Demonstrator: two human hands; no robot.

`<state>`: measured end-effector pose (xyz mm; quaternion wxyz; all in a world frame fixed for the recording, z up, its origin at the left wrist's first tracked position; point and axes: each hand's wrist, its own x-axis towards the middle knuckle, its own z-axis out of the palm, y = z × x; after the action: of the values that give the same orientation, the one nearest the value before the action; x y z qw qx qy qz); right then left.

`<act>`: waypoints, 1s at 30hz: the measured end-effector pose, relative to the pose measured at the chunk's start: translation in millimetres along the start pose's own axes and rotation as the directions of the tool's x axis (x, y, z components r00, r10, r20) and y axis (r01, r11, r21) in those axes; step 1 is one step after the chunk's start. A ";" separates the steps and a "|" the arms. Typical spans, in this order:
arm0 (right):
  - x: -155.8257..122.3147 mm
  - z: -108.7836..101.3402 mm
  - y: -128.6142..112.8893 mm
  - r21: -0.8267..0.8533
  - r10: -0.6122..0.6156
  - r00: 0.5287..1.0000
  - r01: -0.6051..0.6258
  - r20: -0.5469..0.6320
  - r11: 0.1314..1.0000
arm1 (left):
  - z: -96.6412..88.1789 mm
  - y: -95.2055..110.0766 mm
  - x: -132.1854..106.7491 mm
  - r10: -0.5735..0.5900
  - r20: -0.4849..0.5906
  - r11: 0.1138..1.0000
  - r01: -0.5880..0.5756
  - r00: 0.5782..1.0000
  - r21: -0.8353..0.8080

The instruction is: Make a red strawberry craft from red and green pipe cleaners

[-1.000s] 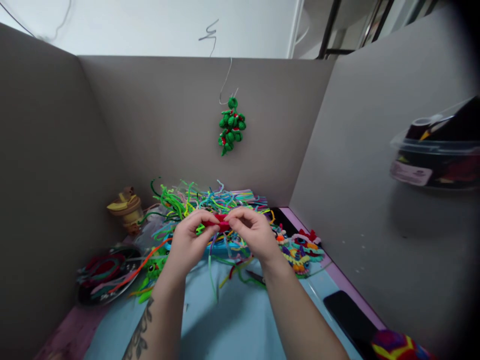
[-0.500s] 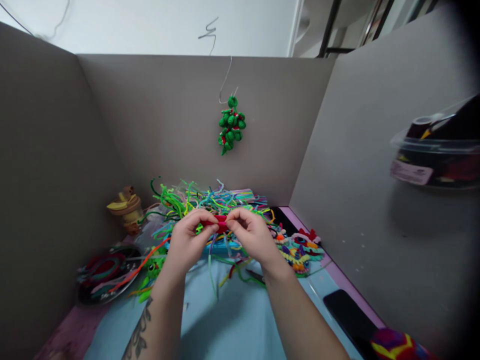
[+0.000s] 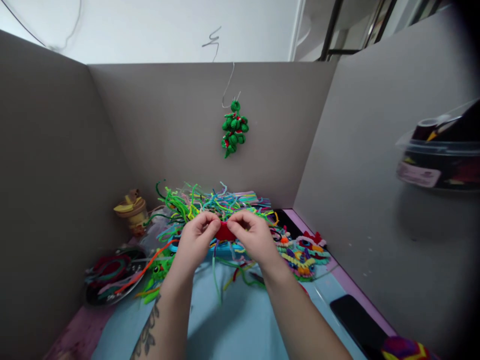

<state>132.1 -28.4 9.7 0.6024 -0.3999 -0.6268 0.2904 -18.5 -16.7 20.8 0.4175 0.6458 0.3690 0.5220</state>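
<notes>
Between my two hands is a small red fuzzy piece (image 3: 225,232), perhaps bent pipe cleaner; its exact make is hard to tell. My left hand (image 3: 199,237) pinches its left end between thumb and fingertips. On the other end, my right hand (image 3: 252,235) holds it in a like pinch. Both hands are raised in front of a heap of colourful pipe cleaners (image 3: 221,200), which they partly hide. Below them, loose green pipe cleaner ends (image 3: 216,280) hang over the light blue table cover (image 3: 228,325).
To the left stand a dark round tray (image 3: 101,297), a green fuzzy figure (image 3: 159,270) and a tan pot (image 3: 134,215). Colourful fuzzy pieces (image 3: 303,255) and a black phone (image 3: 358,320) lie right. A green ornament (image 3: 235,131) hangs on the grey partition; a clear tub (image 3: 442,160) hangs right.
The red piece now shows a broader, flatter face between the fingers, where before it looked like a narrow folded strip. Both hands keep their pinch. The whole view has shifted slightly.
</notes>
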 end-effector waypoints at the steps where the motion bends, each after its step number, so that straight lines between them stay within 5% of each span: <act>1: 0.6 -0.6 2.3 0.048 0.042 0.999 -0.043 0.022 0.998 | 0.1 -1.0 0.9 -0.020 0.000 0.999 0.020 1.000 -0.030; 9: 5.1 -6.3 9.4 0.292 0.130 0.973 -0.182 0.189 0.939 | -5.8 -13.4 6.3 -0.162 0.031 0.943 0.163 0.986 -0.291; 16: 6.9 3.4 17.0 0.417 0.206 0.977 -0.210 0.055 0.885 | -5.1 -14.7 8.0 -0.206 0.110 0.875 0.233 0.972 -0.424; 30: 11.7 -0.1 27.0 0.248 0.230 0.973 -0.219 -0.017 0.944 | -7.4 -14.5 5.0 -0.183 0.260 0.883 0.274 0.948 -0.380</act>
<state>136.8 -4.6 -6.9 0.6241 -0.3979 -0.5228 0.4229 -25.5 -5.6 10.0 0.6406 0.5479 0.2770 0.4612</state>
